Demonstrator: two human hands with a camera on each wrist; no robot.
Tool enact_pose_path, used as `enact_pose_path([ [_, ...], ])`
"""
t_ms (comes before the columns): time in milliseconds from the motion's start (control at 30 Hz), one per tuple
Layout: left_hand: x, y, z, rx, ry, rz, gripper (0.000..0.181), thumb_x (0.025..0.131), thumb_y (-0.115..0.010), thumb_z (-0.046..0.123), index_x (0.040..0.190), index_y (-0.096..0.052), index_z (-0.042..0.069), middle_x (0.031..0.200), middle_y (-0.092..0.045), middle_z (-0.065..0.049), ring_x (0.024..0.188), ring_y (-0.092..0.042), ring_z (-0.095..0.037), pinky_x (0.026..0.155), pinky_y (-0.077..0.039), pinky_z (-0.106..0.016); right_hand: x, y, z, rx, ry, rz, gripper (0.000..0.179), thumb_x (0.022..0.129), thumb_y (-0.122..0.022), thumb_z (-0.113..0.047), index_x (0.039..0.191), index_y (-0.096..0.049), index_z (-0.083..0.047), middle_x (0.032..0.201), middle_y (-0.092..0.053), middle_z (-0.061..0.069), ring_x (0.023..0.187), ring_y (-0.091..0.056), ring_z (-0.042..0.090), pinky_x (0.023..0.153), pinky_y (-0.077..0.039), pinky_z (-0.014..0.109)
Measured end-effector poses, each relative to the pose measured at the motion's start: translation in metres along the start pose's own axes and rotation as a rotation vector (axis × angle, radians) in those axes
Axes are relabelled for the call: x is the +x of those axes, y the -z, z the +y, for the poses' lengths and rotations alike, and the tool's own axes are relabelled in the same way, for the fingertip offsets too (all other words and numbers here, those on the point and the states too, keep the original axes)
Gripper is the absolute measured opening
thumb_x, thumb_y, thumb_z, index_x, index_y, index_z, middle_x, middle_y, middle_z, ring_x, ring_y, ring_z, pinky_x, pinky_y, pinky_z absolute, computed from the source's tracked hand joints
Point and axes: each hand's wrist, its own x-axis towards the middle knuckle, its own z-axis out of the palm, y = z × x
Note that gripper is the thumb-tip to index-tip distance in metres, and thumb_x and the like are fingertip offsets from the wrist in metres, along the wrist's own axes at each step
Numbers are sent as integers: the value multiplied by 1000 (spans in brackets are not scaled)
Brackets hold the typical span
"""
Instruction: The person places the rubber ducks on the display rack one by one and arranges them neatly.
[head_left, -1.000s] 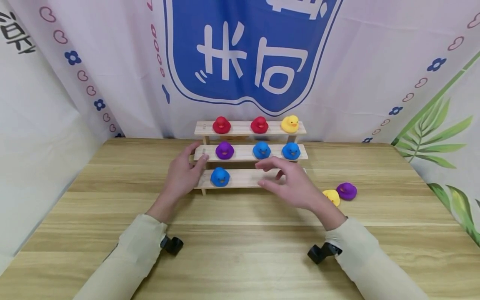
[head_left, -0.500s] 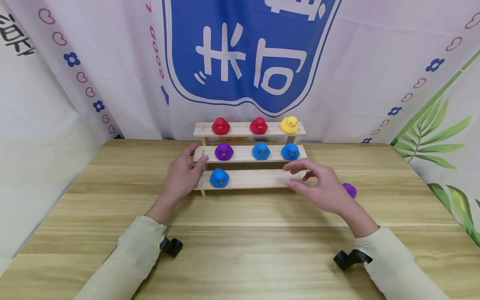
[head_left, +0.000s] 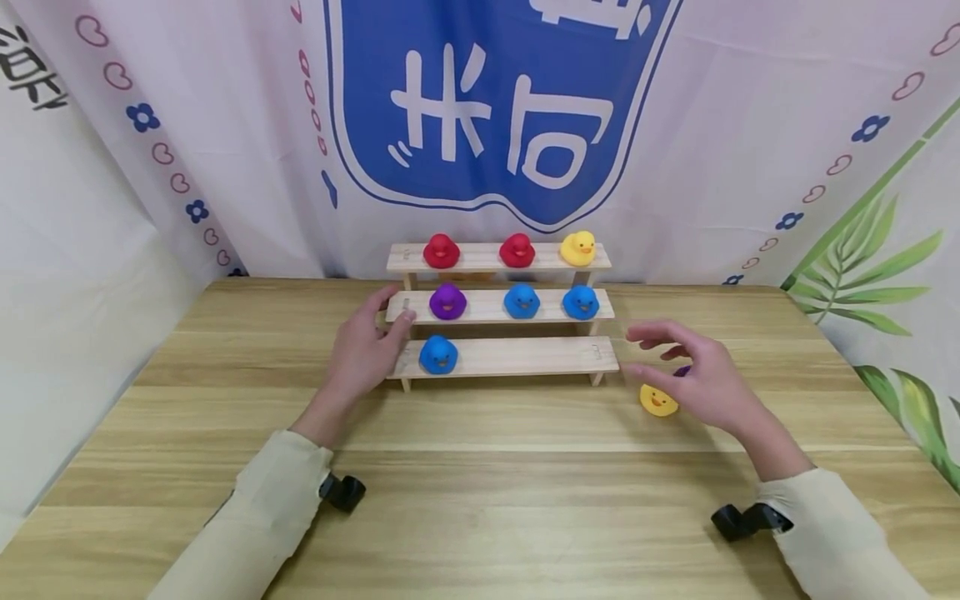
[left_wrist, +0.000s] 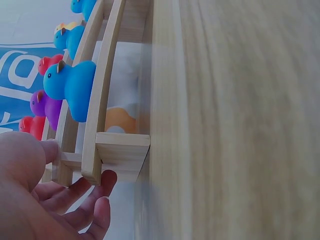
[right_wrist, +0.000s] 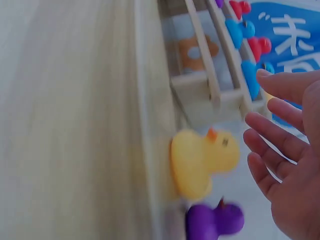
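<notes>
A three-tier wooden display stand [head_left: 525, 357] bears several rubber ducks. My left hand [head_left: 367, 346] holds its left end, the thumb on the middle tier and the fingers curled at the board ends in the left wrist view. On the lowest tier sits one blue duck [head_left: 438, 356]. My right hand [head_left: 693, 375], fingers spread and nothing in them, hovers right of the stand, over a yellow duck [head_left: 657, 401] on the table. Behind that hand a purple duck [head_left: 682, 371] is mostly hidden; the right wrist view shows the purple duck [right_wrist: 212, 220] beside the yellow one.
A purple duck [head_left: 447, 302] and two blue ducks, one at the right end [head_left: 581, 302], stand on the middle tier. The top tier carries two red ducks, one at left [head_left: 442, 251], and a yellow duck [head_left: 578, 248]. A printed curtain [head_left: 262, 167] hangs behind the table [head_left: 480, 500].
My right hand has moved right, from in front of the lowest tier to over the loose ducks beside the stand. The left hand has stayed on the stand's left end.
</notes>
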Motion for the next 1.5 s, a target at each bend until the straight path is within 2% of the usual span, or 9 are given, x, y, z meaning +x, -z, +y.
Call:
enact_pose_path([
  [200,1,0,1,-1,2,1,68,111,-52,46,169,-29,18,168,-41,-18,120,-64,-38,101,-58,-51,-9,7,19,-22,-32,-9,46,97,-80,-31,138,-65,-17,134,-71,11,123,-63,29,92,-51,13],
  [267,1,0,1,-5,5,3,68,111,-52,45,169,-29,18,168,-40,-18,118,-64,-37,100,-59,-50,-11,10,23,-25,-58,-41,48,96,-81,-34,138,-65,-17,136,-70,11,126,-62,31,94,-48,13],
  [367,1,0,0,-2,2,2,68,111,-52,45,169,-29,17,168,-40,-19,120,-63,-38,103,-58,-52,-14,14,27,-33,-107,-98,54,94,-83,-39,139,-65,-17,141,-68,13,132,-58,36,105,-50,33],
  [500,1,0,0,-1,-6,4,68,111,-51,45,169,-29,17,168,-41,-19,118,-64,-37,101,-58,-50,-16,16,33,-25,-143,-147,60,91,-85,-40,140,-65,-14,147,-64,15,141,-51,44,111,-43,65],
  [600,1,0,-1,2,-13,8,67,111,-51,45,168,-30,16,167,-42,-19,112,-64,-35,94,-59,-45,-15,16,37,-22,-142,-182,63,88,-88,-40,140,-66,-14,149,-63,15,144,-48,46,113,-39,70],
  [900,2,0,-2,-3,-25,10,67,111,-52,45,168,-31,16,166,-43,-19,112,-65,-35,94,-59,-45,-16,18,45,-35,-120,-233,55,84,-92,-36,131,-71,-16,147,-65,14,143,-49,46,114,-37,70],
  [1100,1,0,-3,-2,-34,14,67,111,-53,44,168,-32,16,164,-45,-19,107,-70,-34,84,-60,-40,-15,16,46,-40,-114,-235,46,85,-91,-36,123,-73,-17,148,-64,16,143,-48,48,113,-34,73],
  [1300,1,-1,-3,-12,-31,1,68,111,-53,44,168,-31,15,165,-45,-20,123,-68,-40,105,-57,-54,-18,16,44,-45,-91,-215,40,90,-87,-34,123,-74,-16,145,-67,16,140,-51,49,112,-36,73],
  [1500,2,0,-3,-18,-30,3,67,111,-54,43,168,-31,16,165,-44,-21,126,-67,-42,107,-55,-56,-17,15,40,-48,-59,-160,39,92,-84,-31,127,-74,-16,140,-69,15,136,-56,45,111,-39,68],
])
